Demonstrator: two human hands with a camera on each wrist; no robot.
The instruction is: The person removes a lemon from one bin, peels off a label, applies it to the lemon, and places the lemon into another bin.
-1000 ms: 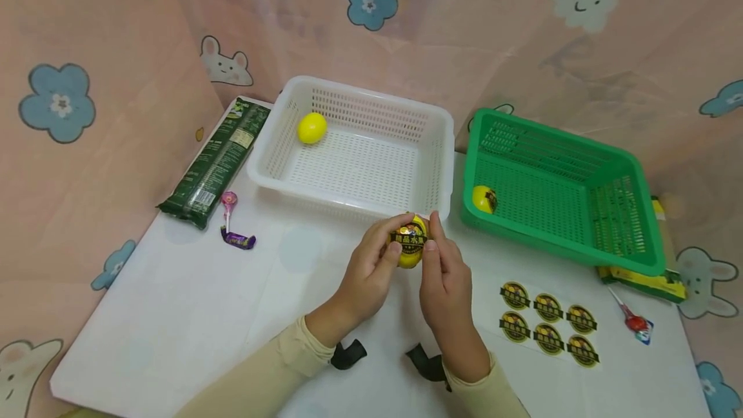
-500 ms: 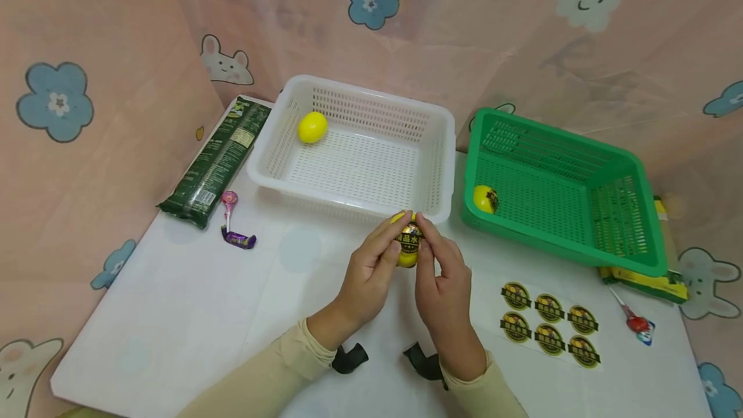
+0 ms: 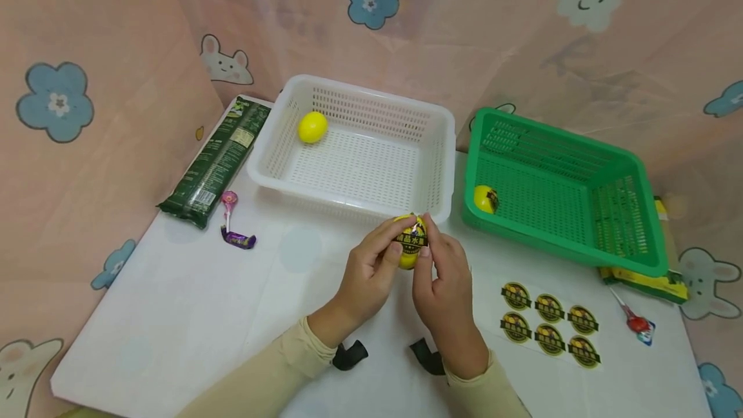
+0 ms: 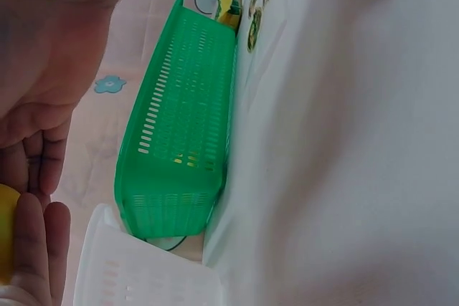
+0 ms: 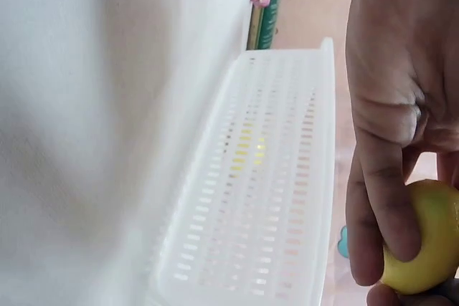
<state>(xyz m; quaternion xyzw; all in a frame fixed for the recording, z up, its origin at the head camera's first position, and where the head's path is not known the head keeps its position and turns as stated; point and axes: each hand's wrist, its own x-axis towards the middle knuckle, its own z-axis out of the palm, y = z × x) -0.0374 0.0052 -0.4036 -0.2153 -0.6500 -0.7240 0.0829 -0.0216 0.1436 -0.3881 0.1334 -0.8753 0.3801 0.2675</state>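
Yellow lemon (image 3: 409, 242) with a dark round sticker (image 3: 411, 237) on its top face, held above the white table (image 3: 174, 315), just in front of the white basket (image 3: 371, 147). Left hand (image 3: 371, 273): fingers curled round the lemon's left side, thumb on it. Right hand (image 3: 444, 282): fingertips and thumb pinch the lemon's right side at the sticker edge.

White basket holds one plain lemon (image 3: 312, 127) in its far left corner. Green basket (image 3: 563, 189) to the right holds a stickered lemon (image 3: 484, 199) near its left wall. Sticker sheet (image 3: 548, 322) with six stickers lies right of the right hand. Green packet (image 3: 217, 160) and two wrapped lollipops (image 3: 229, 202) lie left of the white basket; another lollipop (image 3: 635, 324) lies far right.
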